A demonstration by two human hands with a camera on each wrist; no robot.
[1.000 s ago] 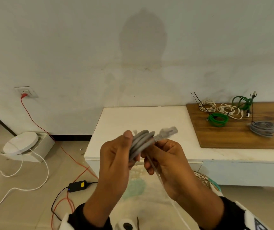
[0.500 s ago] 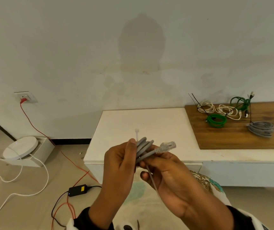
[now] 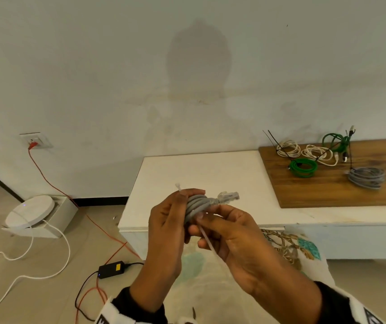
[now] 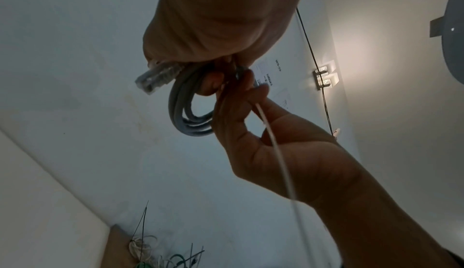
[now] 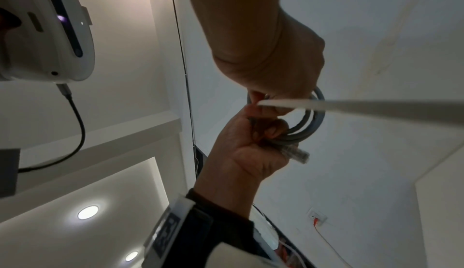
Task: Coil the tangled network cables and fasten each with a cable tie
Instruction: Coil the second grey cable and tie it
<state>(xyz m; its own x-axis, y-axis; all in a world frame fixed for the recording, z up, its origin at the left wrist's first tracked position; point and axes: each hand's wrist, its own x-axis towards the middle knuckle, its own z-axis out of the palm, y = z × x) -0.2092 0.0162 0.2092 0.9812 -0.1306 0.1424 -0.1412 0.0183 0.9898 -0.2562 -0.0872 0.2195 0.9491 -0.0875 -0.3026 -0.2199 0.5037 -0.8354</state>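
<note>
A grey network cable coil (image 3: 196,204) is held upright in front of me, its clear plug (image 3: 228,197) pointing right. My left hand (image 3: 182,206) grips the coil's left side, thumb on top. A white cable tie (image 3: 207,239) runs behind the coil; its head (image 3: 178,186) sticks up beside the left thumb. My right hand (image 3: 201,220) pinches the tie's tail just below the coil. The left wrist view shows the coil (image 4: 185,109), the plug (image 4: 155,77) and the tie (image 4: 273,143) running down past the right hand. In the right wrist view the left hand (image 5: 246,153) clasps the coil (image 5: 308,125).
A wooden board (image 3: 327,192) on the low white table (image 3: 187,174) carries tied white coils (image 3: 287,148), green coils (image 3: 303,168) and a grey coil (image 3: 366,176). On the floor lie a white round device (image 3: 30,210), a red cord (image 3: 54,185) and a black adapter (image 3: 111,268).
The tie's head has come up beside my left thumb. My right fingers have shifted from the plug end down to the tie's tail under the coil.
</note>
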